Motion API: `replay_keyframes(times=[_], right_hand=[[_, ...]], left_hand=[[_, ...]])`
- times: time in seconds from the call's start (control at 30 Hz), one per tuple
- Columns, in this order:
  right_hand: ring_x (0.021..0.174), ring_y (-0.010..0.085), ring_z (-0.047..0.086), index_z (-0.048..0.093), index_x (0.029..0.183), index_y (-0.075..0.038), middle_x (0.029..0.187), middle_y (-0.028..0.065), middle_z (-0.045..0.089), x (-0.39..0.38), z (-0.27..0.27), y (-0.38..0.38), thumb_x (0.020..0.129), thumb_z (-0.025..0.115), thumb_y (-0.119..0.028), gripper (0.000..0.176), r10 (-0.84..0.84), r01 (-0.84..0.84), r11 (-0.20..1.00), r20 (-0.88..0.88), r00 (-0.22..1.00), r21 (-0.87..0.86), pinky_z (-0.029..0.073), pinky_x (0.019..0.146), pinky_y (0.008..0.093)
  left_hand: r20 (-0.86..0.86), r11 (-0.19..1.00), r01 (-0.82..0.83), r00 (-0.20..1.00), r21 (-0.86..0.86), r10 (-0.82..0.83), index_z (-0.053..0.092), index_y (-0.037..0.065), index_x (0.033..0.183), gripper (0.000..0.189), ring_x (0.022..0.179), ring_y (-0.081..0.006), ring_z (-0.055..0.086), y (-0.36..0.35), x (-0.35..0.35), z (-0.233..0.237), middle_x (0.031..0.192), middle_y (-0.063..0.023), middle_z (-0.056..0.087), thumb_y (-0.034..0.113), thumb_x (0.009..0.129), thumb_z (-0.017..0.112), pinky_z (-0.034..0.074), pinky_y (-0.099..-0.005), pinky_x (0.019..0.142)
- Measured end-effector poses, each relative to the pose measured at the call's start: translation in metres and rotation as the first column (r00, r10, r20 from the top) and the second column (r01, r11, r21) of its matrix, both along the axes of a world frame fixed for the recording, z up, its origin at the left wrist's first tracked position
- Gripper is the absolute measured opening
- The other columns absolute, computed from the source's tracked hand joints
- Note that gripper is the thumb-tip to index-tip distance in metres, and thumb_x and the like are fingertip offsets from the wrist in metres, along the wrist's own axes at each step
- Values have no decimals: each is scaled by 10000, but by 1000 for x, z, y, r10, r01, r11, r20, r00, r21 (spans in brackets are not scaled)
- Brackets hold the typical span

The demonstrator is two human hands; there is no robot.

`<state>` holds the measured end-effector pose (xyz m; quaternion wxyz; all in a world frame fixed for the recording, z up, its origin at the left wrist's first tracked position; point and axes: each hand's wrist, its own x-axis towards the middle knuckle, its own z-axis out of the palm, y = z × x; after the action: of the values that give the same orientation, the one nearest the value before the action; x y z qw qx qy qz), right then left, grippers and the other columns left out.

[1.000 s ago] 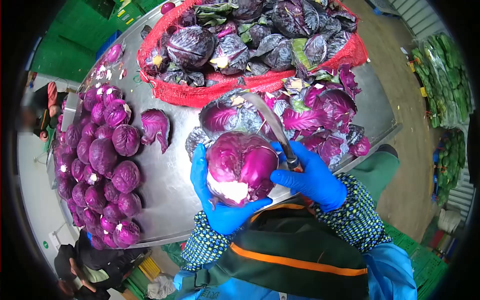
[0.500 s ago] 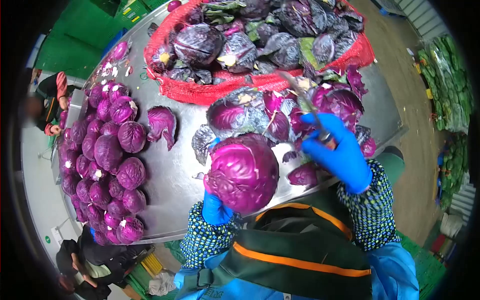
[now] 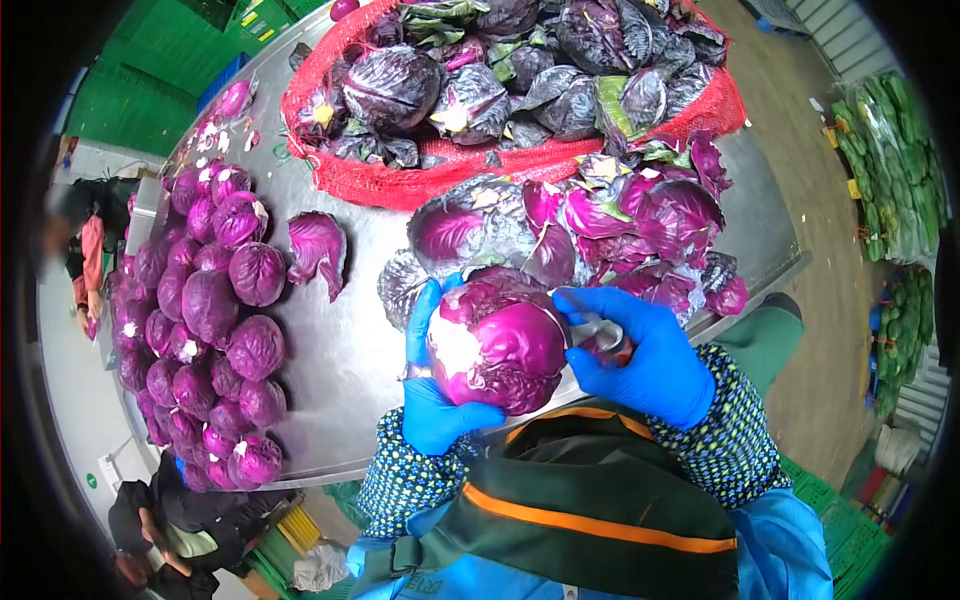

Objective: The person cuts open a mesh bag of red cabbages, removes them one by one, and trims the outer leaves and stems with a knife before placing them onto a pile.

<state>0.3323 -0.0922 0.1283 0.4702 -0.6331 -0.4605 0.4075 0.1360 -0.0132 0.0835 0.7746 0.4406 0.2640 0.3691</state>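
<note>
A purple cabbage (image 3: 510,350) with a pale cut stem end facing left is held above the table's near edge. My left hand (image 3: 435,410), in a blue glove, cups it from the left and below. My right hand (image 3: 650,350), also gloved in blue, is closed around a knife (image 3: 607,343) at the cabbage's right side, fingertips touching the cabbage. Most of the blade is hidden. Just beyond lies a heap of loose purple outer leaves (image 3: 640,225), with a single curled leaf (image 3: 318,252) farther left.
Cabbages in a large pile (image 3: 210,305) cover the table's left side. A red mesh sack (image 3: 375,185) full of untrimmed cabbages lies at the back of the metal table (image 3: 345,385). Other people (image 3: 185,530) are at the left. Bagged green vegetables (image 3: 895,170) stand at the right.
My right hand has come down and left with the knife, from above the leaf heap to the cabbage. The cabbage has turned, so its pale stem end now shows.
</note>
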Motion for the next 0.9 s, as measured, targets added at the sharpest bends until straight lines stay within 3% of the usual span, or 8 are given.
replay_keyframes(times=[0.1,0.3,0.43,0.53,0.63,0.7,0.83,0.9], right_hand=[[787,146,632,601,1072,-24,904,108,649,-3,-8,-1,769,662,-83,315,-19,33,996,169,985,-82,509,698,283],[790,93,573,603,1086,-41,898,54,639,6,1,-1,786,639,-67,303,-32,-23,980,-273,962,-196,483,706,254],[812,93,584,599,1088,-38,872,88,629,-2,-3,-4,763,658,-66,332,-14,13,999,-37,999,-31,482,691,258],[842,95,589,596,1091,-37,866,103,625,4,-2,-4,757,655,-55,340,0,13,963,48,999,-271,486,702,257],[861,96,584,591,1067,-9,909,67,633,8,-1,-6,762,633,-29,308,-89,12,972,-322,942,-234,475,775,246],[883,108,577,557,1087,-2,952,50,620,9,4,-6,754,635,-18,343,-10,-71,971,-336,942,-228,467,798,261],[930,131,562,507,1133,-12,980,54,602,5,-6,-9,743,644,-25,414,104,-138,977,-205,973,-162,458,826,292],[833,111,567,501,1138,-14,936,44,598,-2,-18,-12,738,629,-1,420,18,-33,994,-143,990,-108,475,738,268]], left_hand=[[-59,996,23,998,90,-18,158,71,1428,1210,1290,-288,339,-1,2,10,1432,-122,261,132,471,896,342,-438,1046],[-13,987,16,1000,159,-14,162,57,1423,1205,1296,-299,332,-5,0,12,1452,-136,224,162,479,904,330,-446,1052],[-37,980,10,999,197,-2,167,49,1421,1208,1301,-304,324,0,-1,9,1459,-144,209,191,477,907,313,-439,1062],[-89,952,90,994,294,-66,195,12,1409,1192,1310,-302,310,0,-1,11,1453,-160,226,243,482,909,268,-438,1080],[-146,967,72,989,245,-37,192,4,1408,1201,1314,-300,302,-4,-2,15,1453,-165,226,263,480,909,262,-438,1082],[-128,960,20,992,278,17,241,32,1403,1168,1319,-326,289,-3,-5,12,1444,-180,240,287,478,907,243,-455,1086],[-326,904,196,943,381,-67,348,93,1374,1071,1323,-380,269,8,-10,19,1427,-220,263,310,482,901,235,-485,1072],[-237,708,192,971,680,-36,346,91,1374,1070,1325,-378,268,13,-9,11,1426,-228,262,296,483,902,239,-481,1068]])
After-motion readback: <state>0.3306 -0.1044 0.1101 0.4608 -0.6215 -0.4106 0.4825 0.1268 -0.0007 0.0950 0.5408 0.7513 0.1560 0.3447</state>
